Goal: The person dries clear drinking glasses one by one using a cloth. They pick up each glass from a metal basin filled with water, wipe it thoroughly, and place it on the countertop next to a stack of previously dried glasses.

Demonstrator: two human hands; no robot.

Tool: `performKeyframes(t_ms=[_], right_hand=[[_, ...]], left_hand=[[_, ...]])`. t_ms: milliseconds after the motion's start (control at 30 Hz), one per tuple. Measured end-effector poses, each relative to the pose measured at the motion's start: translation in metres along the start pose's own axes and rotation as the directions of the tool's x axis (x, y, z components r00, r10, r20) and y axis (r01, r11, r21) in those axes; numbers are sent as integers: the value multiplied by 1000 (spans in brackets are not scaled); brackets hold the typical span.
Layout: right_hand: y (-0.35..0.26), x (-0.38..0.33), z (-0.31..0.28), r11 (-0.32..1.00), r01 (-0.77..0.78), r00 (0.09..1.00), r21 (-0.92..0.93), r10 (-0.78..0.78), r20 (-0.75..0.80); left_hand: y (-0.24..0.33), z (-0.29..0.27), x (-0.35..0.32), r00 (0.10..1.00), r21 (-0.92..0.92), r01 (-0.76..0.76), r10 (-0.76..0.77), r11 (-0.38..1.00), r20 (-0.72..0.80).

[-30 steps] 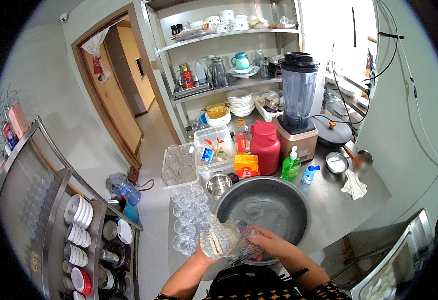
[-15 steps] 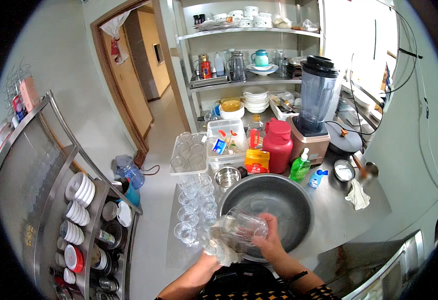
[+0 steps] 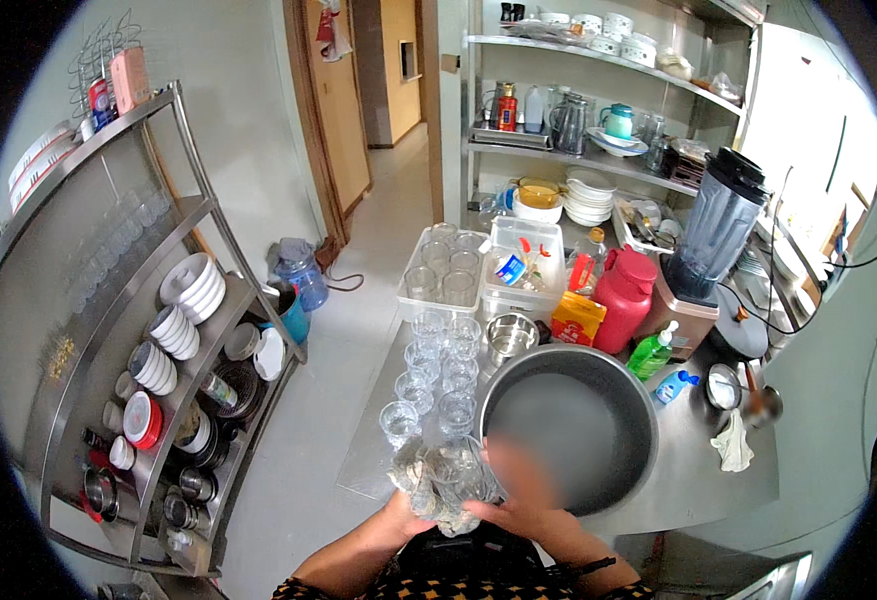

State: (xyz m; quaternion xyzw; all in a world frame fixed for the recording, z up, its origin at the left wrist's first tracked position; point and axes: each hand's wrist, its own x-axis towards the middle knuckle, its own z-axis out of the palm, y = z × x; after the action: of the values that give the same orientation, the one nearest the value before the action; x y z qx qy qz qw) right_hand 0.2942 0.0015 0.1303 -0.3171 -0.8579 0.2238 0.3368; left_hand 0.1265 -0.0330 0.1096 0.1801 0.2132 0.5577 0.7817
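Note:
A clear drinking glass [image 3: 456, 468] is gripped between both hands at the near edge of the steel counter [image 3: 364, 465]. My left hand [image 3: 401, 516] cups it from below through a crumpled grey cloth [image 3: 421, 492]. My right hand [image 3: 531, 508] grips the glass from the right side; part of this hand is blurred. Just to the right lies a big round metal basin [image 3: 641, 420]. Several clean glasses [image 3: 437, 372] stand in rows just beyond my hands.
A clear tray of glasses [image 3: 447, 268], a small steel bowl [image 3: 511, 335], a red jug [image 3: 625, 298], a green bottle [image 3: 651, 352] and a blender [image 3: 715, 228] stand behind. A steel rack of bowls [image 3: 181, 330] is at left, wall shelves [image 3: 599, 150] behind.
Both hands have carried the glass and cloth from over the basin to its left near edge. The view has swung left, showing more of the rack and floor.

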Motion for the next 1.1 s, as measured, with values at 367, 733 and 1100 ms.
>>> performKeyframes(t_ms=[367, 733, 1100], right_hand=[[-2, 26, 38, 999, -41, 936, 31, 27, 351], [38, 30, 98, 997, 13, 978, -71, 2, 207], [15, 47, 104, 797, 128, 938, -591, 96, 333]], left_hand=[[-11, -89, -27, 991, 181, -19, 42, 983, -127], [30, -139, -59, 908, 9, -166, 156, 986, -390], [36, -157, -51, 883, -96, -138, 78, 986, -463]])
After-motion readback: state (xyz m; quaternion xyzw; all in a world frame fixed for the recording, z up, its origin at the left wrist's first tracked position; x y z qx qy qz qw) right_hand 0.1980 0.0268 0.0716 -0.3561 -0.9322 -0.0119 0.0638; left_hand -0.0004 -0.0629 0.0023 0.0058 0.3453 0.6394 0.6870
